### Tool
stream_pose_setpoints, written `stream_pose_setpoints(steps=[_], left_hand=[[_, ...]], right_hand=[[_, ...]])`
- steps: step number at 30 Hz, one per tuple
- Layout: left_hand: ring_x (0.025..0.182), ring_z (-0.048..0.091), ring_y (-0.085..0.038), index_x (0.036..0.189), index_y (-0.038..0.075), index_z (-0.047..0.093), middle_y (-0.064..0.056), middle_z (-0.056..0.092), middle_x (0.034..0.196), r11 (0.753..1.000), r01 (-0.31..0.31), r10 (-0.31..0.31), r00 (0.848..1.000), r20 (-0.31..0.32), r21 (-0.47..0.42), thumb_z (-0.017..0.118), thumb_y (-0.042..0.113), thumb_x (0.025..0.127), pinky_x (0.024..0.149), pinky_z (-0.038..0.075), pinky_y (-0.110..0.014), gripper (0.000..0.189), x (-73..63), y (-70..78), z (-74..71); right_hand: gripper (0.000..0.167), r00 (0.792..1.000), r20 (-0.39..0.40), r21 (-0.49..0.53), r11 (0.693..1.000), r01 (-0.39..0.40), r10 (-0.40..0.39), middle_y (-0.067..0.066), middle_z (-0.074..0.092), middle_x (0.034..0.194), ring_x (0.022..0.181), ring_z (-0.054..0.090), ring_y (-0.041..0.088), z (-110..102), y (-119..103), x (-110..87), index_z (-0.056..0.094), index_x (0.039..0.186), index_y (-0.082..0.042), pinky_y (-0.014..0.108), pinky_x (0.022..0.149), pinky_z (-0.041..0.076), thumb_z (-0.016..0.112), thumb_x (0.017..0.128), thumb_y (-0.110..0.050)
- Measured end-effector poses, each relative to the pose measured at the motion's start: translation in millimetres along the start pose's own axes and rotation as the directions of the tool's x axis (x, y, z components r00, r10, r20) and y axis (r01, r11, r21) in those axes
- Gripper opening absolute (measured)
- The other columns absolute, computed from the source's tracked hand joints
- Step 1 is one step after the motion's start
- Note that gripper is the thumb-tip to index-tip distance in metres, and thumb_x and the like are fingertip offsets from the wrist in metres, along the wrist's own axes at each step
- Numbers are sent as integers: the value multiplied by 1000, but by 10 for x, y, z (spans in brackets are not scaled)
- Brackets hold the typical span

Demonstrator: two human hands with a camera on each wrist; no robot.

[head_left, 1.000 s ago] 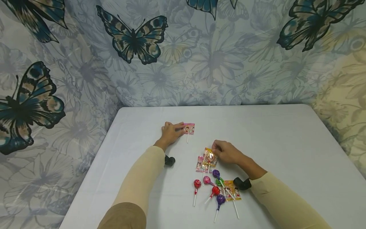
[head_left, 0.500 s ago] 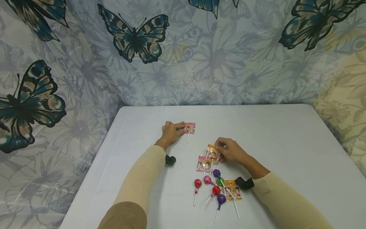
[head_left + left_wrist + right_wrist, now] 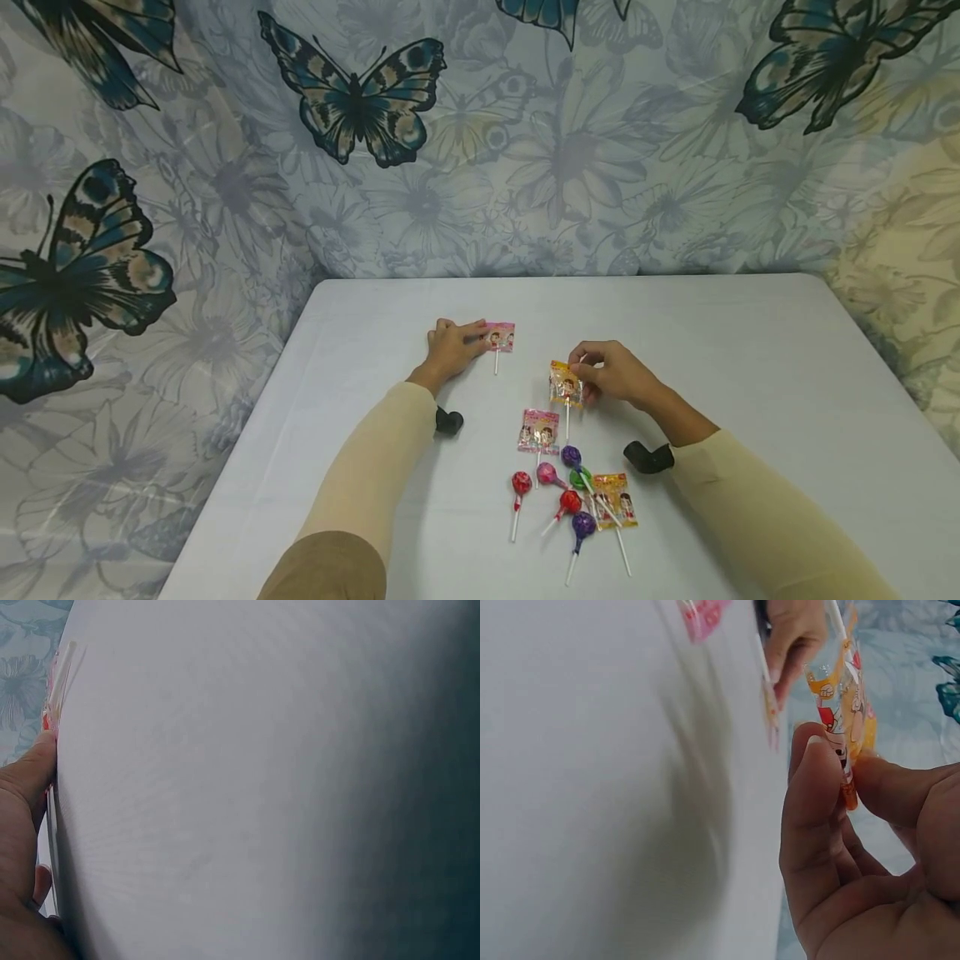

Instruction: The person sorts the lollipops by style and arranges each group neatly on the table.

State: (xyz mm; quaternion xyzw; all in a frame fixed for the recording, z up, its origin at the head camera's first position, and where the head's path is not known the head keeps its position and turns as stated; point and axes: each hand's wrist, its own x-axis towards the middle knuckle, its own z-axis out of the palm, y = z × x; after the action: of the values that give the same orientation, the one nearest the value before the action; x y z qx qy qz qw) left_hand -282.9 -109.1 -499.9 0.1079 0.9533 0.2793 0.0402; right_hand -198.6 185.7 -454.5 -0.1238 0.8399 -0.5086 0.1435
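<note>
At the far middle of the table, my left hand [image 3: 453, 347] pinches the left edge of a pink-wrapped lollipop [image 3: 502, 337], its stick pointing toward me. In the left wrist view only the stick [image 3: 66, 671] and a sliver of wrapper show past the thumb. My right hand [image 3: 617, 372] holds an orange-wrapped lollipop [image 3: 566, 385] by the wrapper's right side, between thumb and fingers. The right wrist view has this orange wrapper [image 3: 844, 712] raised off the cloth. Nearer to me lies another pink-wrapped lollipop [image 3: 538, 431], touched by neither hand.
Loose lollipops lie in a cluster near the front: purple [image 3: 582, 525], red [image 3: 521, 482], pink [image 3: 547, 473] and green [image 3: 580, 477], plus another orange-wrapped one [image 3: 615, 500]. A white cloth [image 3: 735, 350] covers the table. Butterfly-patterned fabric [image 3: 570, 167] hangs behind.
My right hand has lifted the orange-wrapped lollipop off the nearer pink-wrapped one and moved it away from me and slightly right. The left hand stays in place with its lollipop.
</note>
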Motion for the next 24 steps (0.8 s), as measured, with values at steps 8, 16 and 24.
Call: stream_pose_setpoints(steps=[8, 16, 24], left_hand=[[115, 34, -23, 128, 32, 64, 16, 49, 139, 1000, -6, 6, 1000, 7, -2, 65, 41, 92, 92, 26, -40, 37, 7, -19, 8], [117, 35, -25, 128, 31, 64, 13, 51, 138, 1000, -10, 10, 1000, -3, -1, 65, 40, 92, 92, 26, -41, 37, 15, -23, -2], [116, 33, -22, 129, 32, 63, 18, 49, 138, 1000, -2, 2, 1000, 14, -19, 64, 43, 91, 92, 25, -41, 39, 7, -17, 1]], right_hand=[[6, 1000, 15, 4, 1000, -10, 10, 16, 60, 89, 63, 61, 27, -147, -63, 165, 63, 99, -2, 48, 60, 54, 58, 96, -3], [8, 999, 40, 8, 999, -32, 31, 17, 59, 87, 65, 61, 30, -245, -111, 320, 61, 102, 0, 50, 63, 54, 56, 98, -6], [11, 997, 29, -16, 997, -73, 73, 15, 61, 85, 66, 61, 27, -288, -74, 488, 61, 105, -2, 48, 65, 54, 56, 99, -9]])
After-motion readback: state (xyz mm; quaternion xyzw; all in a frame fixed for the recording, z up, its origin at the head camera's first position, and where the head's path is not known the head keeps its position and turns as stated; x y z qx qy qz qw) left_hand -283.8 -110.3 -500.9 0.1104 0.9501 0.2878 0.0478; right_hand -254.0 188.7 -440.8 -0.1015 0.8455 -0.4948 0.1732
